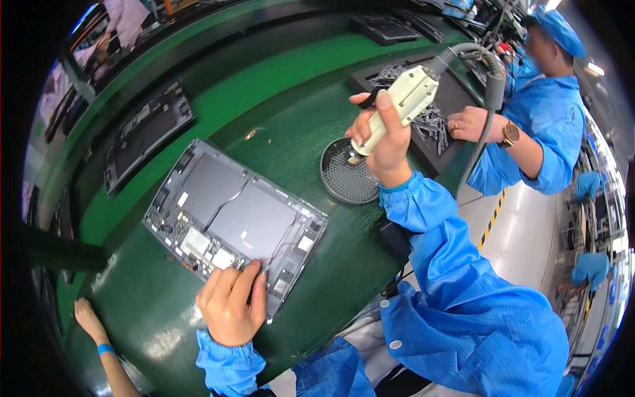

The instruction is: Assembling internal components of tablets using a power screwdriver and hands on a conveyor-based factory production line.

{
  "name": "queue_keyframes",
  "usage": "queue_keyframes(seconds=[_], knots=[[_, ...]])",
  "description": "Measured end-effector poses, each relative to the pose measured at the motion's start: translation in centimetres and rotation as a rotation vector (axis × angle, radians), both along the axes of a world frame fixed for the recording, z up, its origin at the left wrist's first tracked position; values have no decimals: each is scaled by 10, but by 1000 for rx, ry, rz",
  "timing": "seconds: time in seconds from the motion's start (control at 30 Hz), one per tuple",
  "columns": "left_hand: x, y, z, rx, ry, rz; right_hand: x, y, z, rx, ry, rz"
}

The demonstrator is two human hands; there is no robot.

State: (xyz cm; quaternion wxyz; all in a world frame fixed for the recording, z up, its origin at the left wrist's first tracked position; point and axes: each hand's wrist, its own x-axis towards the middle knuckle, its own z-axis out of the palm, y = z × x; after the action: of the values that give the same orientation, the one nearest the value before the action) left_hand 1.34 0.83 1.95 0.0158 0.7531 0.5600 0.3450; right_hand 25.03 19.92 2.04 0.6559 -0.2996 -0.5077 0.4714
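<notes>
An opened thin device like a tablet or laptop base [258,208] lies tilted on the green bench, its dark battery panels and circuit board exposed. My left hand [231,306] rests at its near edge, fingers curled and pinched together over the inner parts; what they grip, if anything, is hidden. In my right hand [391,149] is a cream electric screwdriver [409,96] with a grey cable [486,129]. Its lower end points into a round black dish [344,180] with a gridded bottom, right of the device; the bit itself is hard to make out.
Beyond the dish, a dark tray [453,149] holds many small metal parts, and a co-worker's hand [468,124] reaches to it. Another opened device [149,135] lies on the far left strip. Another person's bare arm [96,327] with a blue wristband enters at lower left.
</notes>
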Motion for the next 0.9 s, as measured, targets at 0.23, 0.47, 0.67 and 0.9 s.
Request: queue_keyframes(seconds=[0.23,0.47,0.67,0.9], knots=[[-12,5,-15,82,-153,-7,14,-21,19,27,218,176],[-22,-1,-22,99,-187,14,-68,-112,21,36,172,751],[-23,0,-22,107,-152,-4,-85,-131,21,19,-145,918],[-25,-2,-27,99,-156,-2,-94,-136,16,41,-143,857]])
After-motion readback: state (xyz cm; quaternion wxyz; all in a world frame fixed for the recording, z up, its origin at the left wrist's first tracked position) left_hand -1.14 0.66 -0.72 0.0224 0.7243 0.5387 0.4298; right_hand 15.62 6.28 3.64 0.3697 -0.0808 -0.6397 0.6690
